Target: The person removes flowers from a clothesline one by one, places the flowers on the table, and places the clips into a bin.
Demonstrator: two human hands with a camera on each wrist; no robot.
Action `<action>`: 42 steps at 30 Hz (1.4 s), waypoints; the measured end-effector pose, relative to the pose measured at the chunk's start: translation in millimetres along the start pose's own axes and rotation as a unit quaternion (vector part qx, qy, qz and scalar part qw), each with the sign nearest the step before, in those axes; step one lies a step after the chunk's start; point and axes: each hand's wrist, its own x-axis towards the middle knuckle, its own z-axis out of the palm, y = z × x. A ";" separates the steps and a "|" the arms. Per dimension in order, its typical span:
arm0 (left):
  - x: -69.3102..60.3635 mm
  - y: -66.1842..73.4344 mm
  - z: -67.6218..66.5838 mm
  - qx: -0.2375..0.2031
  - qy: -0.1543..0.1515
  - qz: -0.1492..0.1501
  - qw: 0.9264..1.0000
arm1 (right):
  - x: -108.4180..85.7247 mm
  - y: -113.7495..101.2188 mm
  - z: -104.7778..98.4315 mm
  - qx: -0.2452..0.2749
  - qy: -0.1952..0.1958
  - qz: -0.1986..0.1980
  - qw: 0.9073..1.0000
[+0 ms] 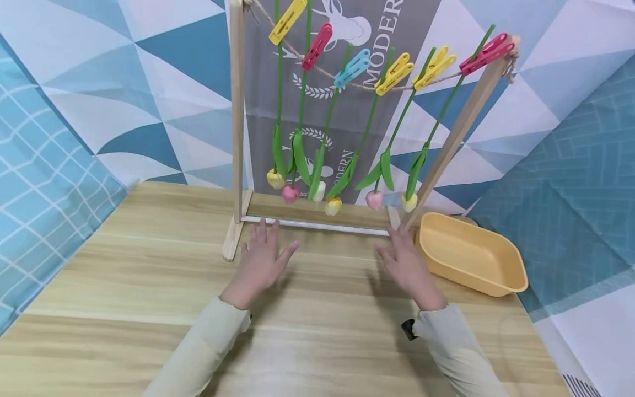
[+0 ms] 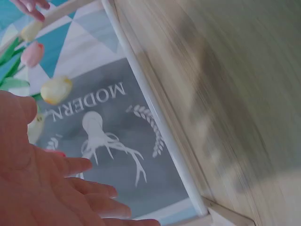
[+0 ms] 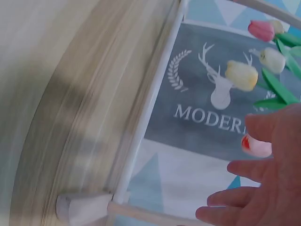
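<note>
A wooden frame (image 1: 238,110) stands on the table, with a white bar (image 1: 317,225) low across it. From its twine, artificial tulips hang heads down, held by yellow, red and blue clothespins; a pink tulip (image 1: 374,199) and a blue clothespin (image 1: 353,67) are among them. My left hand (image 1: 260,264) is held with fingers spread in front of the bar's left end. Near the right post my right hand (image 1: 409,264) reaches forward, fingers extended. Both palms appear empty in the wrist views, beside the tulip heads (image 2: 56,89). Whether any fingertip touches the frame, I cannot tell.
An orange plastic basin (image 1: 471,253) sits at the right, close to the frame's right post. Behind the frame hangs a patterned cloth (image 1: 193,60) of blue and white triangles with a grey printed panel. The wood-grain table (image 1: 124,264) spreads out in front.
</note>
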 end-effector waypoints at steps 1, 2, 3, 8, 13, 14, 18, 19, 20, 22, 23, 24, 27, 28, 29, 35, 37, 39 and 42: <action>0.0 -2.5 -1.2 -0.002 0.003 0.001 1.000 | -0.1 2.8 -2.4 0.007 0.006 -0.001 1.000; -0.1 -5.1 -2.2 -0.001 0.009 0.004 1.000 | -0.2 5.6 -4.9 0.009 0.012 -0.003 1.000; 0.2 -7.7 -3.3 -0.004 0.016 0.006 1.000 | -0.2 7.9 -7.4 0.010 0.019 -0.004 1.000; 1.7 -19.5 -12.2 -0.035 0.064 0.010 0.997 | 0.7 16.8 -18.4 0.010 0.059 -0.003 0.998; 6.1 -28.4 -21.3 -0.081 0.104 0.008 0.991 | 1.7 22.8 -31.5 0.028 0.083 0.022 0.996; 7.3 -29.5 -23.0 -0.087 0.110 0.008 0.990 | 1.9 23.4 -34.4 0.029 0.085 0.027 0.996; 11.0 -33.3 -31.5 -0.104 0.116 0.003 0.988 | 5.6 25.4 -46.5 0.037 0.096 0.051 0.993; 11.6 -34.1 -34.0 -0.107 0.116 0.002 0.988 | 7.0 25.8 -49.4 0.038 0.098 0.058 0.993; 12.3 -35.1 -36.3 -0.108 0.116 0.002 0.987 | 8.7 26.5 -52.1 0.040 0.101 0.063 0.992; 14.3 -37.2 -41.7 -0.112 0.119 -0.001 0.987 | 12.3 27.9 -57.5 0.055 0.106 0.071 0.990; 15.6 -38.5 -44.9 -0.117 0.118 -0.006 0.986 | 13.9 28.3 -59.9 0.063 0.106 0.076 0.989; 17.1 -39.7 -48.2 -0.122 0.118 -0.012 0.985 | 16.1 28.8 -61.9 0.073 0.107 0.079 0.988; 23.0 -41.6 -58.6 -0.134 0.123 -0.022 0.983 | 23.6 30.1 -66.6 0.104 0.106 0.086 0.985; 25.4 -41.7 -62.3 -0.140 0.124 -0.024 0.982 | 26.5 30.4 -67.6 0.117 0.106 0.088 0.983; 27.6 -41.3 -66.0 -0.145 0.126 -0.024 0.981 | 29.8 30.8 -68.4 0.128 0.106 0.090 0.982; 44.4 -40.3 -81.0 -0.179 0.139 -0.017 0.974 | 46.6 32.6 -70.5 0.189 0.113 0.095 0.971; 49.2 -41.8 -83.8 -0.194 0.134 -0.021 0.972 | 50.2 33.0 -70.3 0.201 0.115 0.096 0.968; 53.8 -43.7 -85.6 -0.201 0.127 -0.024 0.971 | 53.4 33.5 -69.9 0.209 0.117 0.096 0.966; 61.0 -46.3 -86.8 -0.201 0.124 -0.025 0.971 | 58.4 34.6 -68.9 0.232 0.119 0.097 0.961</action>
